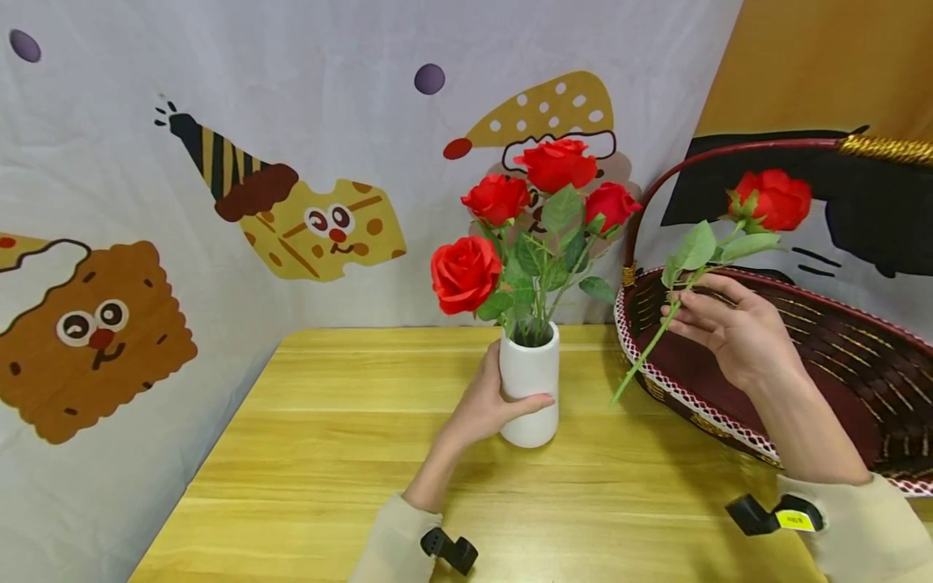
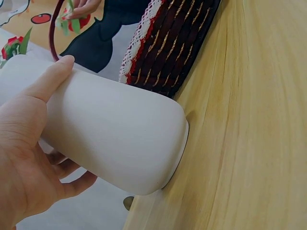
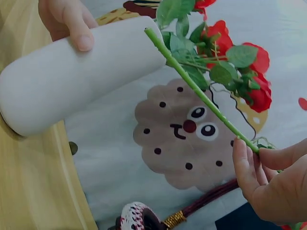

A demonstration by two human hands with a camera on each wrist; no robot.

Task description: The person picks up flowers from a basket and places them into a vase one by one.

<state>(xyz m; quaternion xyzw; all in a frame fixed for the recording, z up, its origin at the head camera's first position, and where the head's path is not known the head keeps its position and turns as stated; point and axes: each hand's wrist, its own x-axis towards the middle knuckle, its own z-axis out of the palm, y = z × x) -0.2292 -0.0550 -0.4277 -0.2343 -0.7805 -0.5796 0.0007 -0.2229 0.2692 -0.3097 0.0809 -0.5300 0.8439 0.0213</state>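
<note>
A white vase point(image 1: 530, 397) stands upright on the wooden table, with several red roses point(image 1: 466, 275) and their green leaves rising out of it. My left hand point(image 1: 503, 401) grips the vase from its left side, thumb across the front; the left wrist view shows the fingers curled behind the vase point(image 2: 115, 129). To the right, my right hand point(image 1: 729, 332) pinches the green stem of a single red rose point(image 1: 776, 201) between thumb and fingers. In the right wrist view the bare stem point(image 3: 201, 96) slants up toward the vase mouth, its cut end outside the vase.
A dark woven basket point(image 1: 649, 376) with white-and-red trim and a tall arched handle point(image 1: 736, 146) stands on the right, under my right hand. The wooden table point(image 1: 328, 453) ends at the left before a cloth backdrop point(image 1: 350, 105) printed with cartoon food.
</note>
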